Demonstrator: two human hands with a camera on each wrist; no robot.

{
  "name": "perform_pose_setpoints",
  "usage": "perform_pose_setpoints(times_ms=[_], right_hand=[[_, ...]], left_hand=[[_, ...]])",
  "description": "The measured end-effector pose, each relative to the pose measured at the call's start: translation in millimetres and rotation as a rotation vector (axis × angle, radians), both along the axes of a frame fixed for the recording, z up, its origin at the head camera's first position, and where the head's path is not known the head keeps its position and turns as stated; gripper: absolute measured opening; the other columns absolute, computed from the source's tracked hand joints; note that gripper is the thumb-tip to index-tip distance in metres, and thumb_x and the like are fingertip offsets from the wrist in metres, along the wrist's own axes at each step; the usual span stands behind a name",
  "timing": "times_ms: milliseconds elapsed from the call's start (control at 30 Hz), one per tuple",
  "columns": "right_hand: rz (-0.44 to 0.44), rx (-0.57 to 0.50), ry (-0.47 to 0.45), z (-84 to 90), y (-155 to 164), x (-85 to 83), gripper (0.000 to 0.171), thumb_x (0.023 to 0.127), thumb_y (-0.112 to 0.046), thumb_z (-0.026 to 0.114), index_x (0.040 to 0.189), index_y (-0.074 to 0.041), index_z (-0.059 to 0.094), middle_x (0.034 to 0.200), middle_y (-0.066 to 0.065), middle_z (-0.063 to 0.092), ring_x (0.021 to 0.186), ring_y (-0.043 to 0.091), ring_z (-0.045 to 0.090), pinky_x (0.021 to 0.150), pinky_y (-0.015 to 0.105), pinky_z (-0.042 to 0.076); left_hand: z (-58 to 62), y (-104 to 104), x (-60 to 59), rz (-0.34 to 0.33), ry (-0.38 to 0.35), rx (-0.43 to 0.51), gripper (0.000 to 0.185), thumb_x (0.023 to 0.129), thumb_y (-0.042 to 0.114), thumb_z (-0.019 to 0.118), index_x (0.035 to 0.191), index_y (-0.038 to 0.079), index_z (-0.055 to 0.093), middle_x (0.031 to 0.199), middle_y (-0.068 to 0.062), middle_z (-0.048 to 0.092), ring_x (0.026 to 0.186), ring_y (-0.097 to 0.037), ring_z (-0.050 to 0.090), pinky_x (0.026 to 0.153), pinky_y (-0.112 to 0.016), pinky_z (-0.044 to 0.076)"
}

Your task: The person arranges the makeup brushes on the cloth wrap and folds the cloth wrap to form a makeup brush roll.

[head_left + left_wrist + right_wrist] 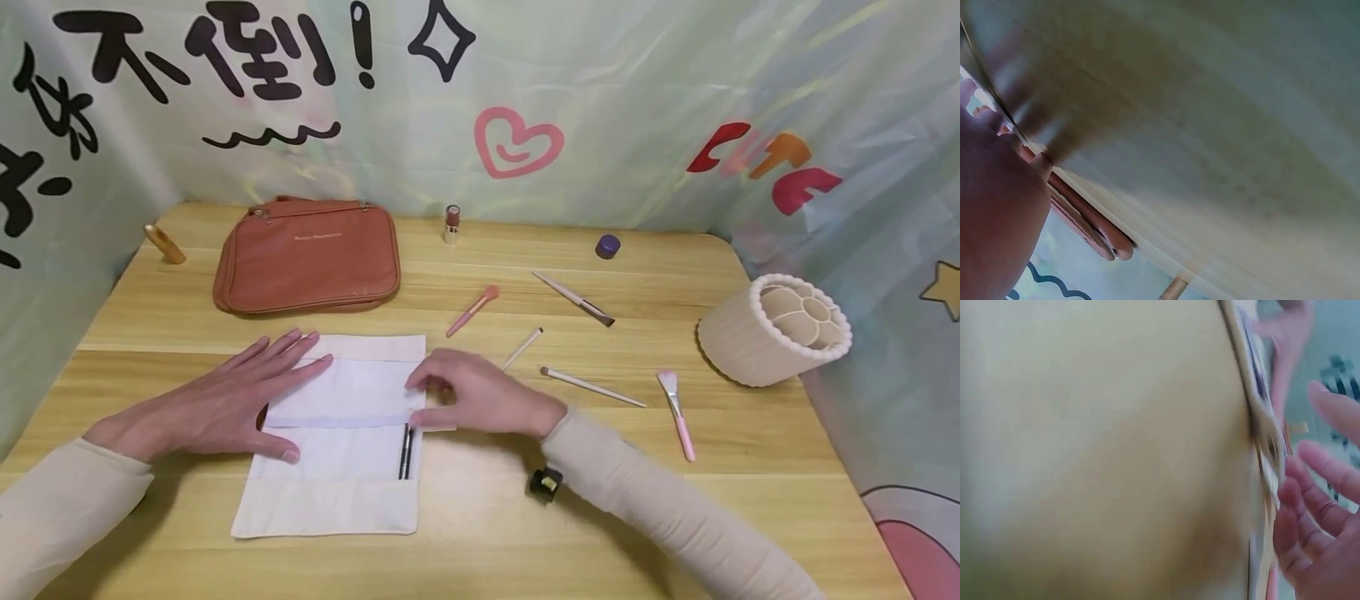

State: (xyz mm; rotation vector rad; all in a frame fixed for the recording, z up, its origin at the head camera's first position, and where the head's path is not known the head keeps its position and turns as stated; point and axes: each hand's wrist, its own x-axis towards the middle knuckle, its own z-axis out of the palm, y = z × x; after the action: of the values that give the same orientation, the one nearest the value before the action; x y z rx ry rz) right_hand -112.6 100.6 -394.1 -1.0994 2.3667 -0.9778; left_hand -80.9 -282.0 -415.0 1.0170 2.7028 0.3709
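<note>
A white cloth roll [330, 467] lies flat on the wooden table [525, 533], its upper flap [345, 392] folded down. My left hand [247, 400] rests on the roll's left part with the fingers straight and spread. My right hand [465, 392] is at the flap's right edge, fingers bent on top and thumb along the lower edge, pinching it. A thin black pencil [406, 454] sticks out of the roll's pocket just below my right thumb. The right wrist view is blurred and shows bent fingers [1316, 506] beside the cloth edge [1266, 444].
A brown zip bag [307, 254] lies behind the roll, a gold tube [165, 243] to its left. Lipstick [452, 223], purple cap [607, 246], several brushes [573, 297] and a pink brush [677, 414] lie to the right. White holder [776, 329] far right; black sharpener [545, 483] by my right forearm.
</note>
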Motion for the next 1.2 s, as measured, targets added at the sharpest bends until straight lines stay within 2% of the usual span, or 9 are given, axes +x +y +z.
perform_pose_setpoints(times_ms=[100, 200, 333, 467, 633, 800, 933, 1033, 1200], right_hand=[[-0.078, -0.1, -0.113, 3.8, 22, -14.7, 0.037, 0.097, -0.025, 0.085, 0.129, -0.01, 0.075, 0.114, 0.003, 0.074, 0.101, 0.016, 0.067, 0.091, 0.029, 0.059], [-0.16, -0.139, -0.192, 11.5, 47, -28.3, 0.033, 0.099, -0.022, 0.082, 0.129, -0.009, 0.075, 0.115, 0.002, 0.075, 0.104, 0.019, 0.068, 0.093, 0.033, 0.059], [-0.257, -0.112, -0.216, 23.2, 81, -46.2, 0.03, 0.102, -0.025, 0.08, 0.128, -0.01, 0.077, 0.115, 0.0, 0.075, 0.108, 0.021, 0.067, 0.095, 0.036, 0.057], [-0.318, -0.045, -0.227, 27.0, 110, -62.0, 0.028, 0.104, -0.026, 0.078, 0.127, -0.011, 0.078, 0.12, 0.002, 0.075, 0.109, 0.022, 0.066, 0.093, 0.032, 0.056], [-0.307, 0.02, -0.195, 19.9, 133, -72.2, 0.022, 0.104, -0.017, 0.077, 0.124, -0.009, 0.079, 0.125, 0.009, 0.076, 0.106, 0.023, 0.066, 0.088, 0.029, 0.056], [-0.291, 0.067, -0.16, 13.4, 143, -76.3, 0.021, 0.102, -0.009, 0.078, 0.122, -0.009, 0.078, 0.121, 0.011, 0.073, 0.099, 0.024, 0.065, 0.084, 0.029, 0.055], [-0.272, 0.147, -0.108, 7.7, 143, -81.2, 0.02, 0.101, -0.011, 0.08, 0.121, -0.013, 0.079, 0.117, 0.009, 0.071, 0.099, 0.021, 0.065, 0.087, 0.033, 0.056], [-0.251, 0.199, -0.055, 4.3, 141, -83.6, 0.014, 0.1, -0.013, 0.081, 0.114, -0.014, 0.079, 0.114, 0.007, 0.07, 0.097, 0.019, 0.064, 0.088, 0.036, 0.056], [-0.199, 0.214, 0.008, 4.5, 139, -85.7, 0.004, 0.101, -0.015, 0.08, 0.103, -0.013, 0.077, 0.109, 0.005, 0.067, 0.093, 0.017, 0.062, 0.086, 0.035, 0.054]], left_hand=[[0.5, 0, -0.5, -0.005, 0.007, -0.001, 0.114, 0.088, 0.079, 0.072, 0.176, 0.026, 0.022, 0.185, -0.011, 0.009, 0.172, -0.035, 0.004, 0.13, -0.022, -0.018], [1.4, 1, -0.8, -0.004, 0.008, 0.001, 0.114, 0.088, 0.079, 0.072, 0.176, 0.026, 0.022, 0.185, -0.011, 0.01, 0.172, -0.035, 0.004, 0.13, -0.022, -0.018], [2.7, 0, -1.0, 0.005, -0.002, 0.001, 0.114, 0.088, 0.079, 0.072, 0.176, 0.026, 0.023, 0.185, -0.011, 0.01, 0.172, -0.034, 0.004, 0.131, -0.023, -0.018], [3.0, 0, -1.0, 0.011, -0.017, 0.001, 0.114, 0.088, 0.08, 0.072, 0.176, 0.027, 0.022, 0.185, -0.011, 0.01, 0.172, -0.034, 0.004, 0.131, -0.023, -0.018], [2.6, 0, -0.6, 0.01, -0.025, 0.002, 0.114, 0.088, 0.08, 0.072, 0.176, 0.027, 0.022, 0.185, -0.011, 0.01, 0.172, -0.035, 0.004, 0.13, -0.022, -0.019], [2.0, 1, -0.2, 0.005, -0.025, -0.004, 0.114, 0.088, 0.08, 0.071, 0.176, 0.026, 0.022, 0.185, -0.011, 0.01, 0.172, -0.037, 0.005, 0.128, -0.02, -0.02], [2.1, 1, 0.2, 0.016, -0.041, -0.001, 0.114, 0.088, 0.08, 0.071, 0.176, 0.026, 0.022, 0.185, -0.011, 0.01, 0.172, -0.038, 0.005, 0.128, -0.02, -0.02], [3.0, 2, 0.6, 0.025, -0.052, 0.0, 0.114, 0.088, 0.081, 0.071, 0.176, 0.027, 0.022, 0.185, -0.011, 0.01, 0.172, -0.038, 0.005, 0.129, -0.02, -0.02], [4.3, 1, 0.1, 0.027, -0.046, -0.01, 0.114, 0.088, 0.081, 0.07, 0.176, 0.028, 0.021, 0.185, -0.01, 0.01, 0.172, -0.036, 0.003, 0.128, -0.02, -0.02]])
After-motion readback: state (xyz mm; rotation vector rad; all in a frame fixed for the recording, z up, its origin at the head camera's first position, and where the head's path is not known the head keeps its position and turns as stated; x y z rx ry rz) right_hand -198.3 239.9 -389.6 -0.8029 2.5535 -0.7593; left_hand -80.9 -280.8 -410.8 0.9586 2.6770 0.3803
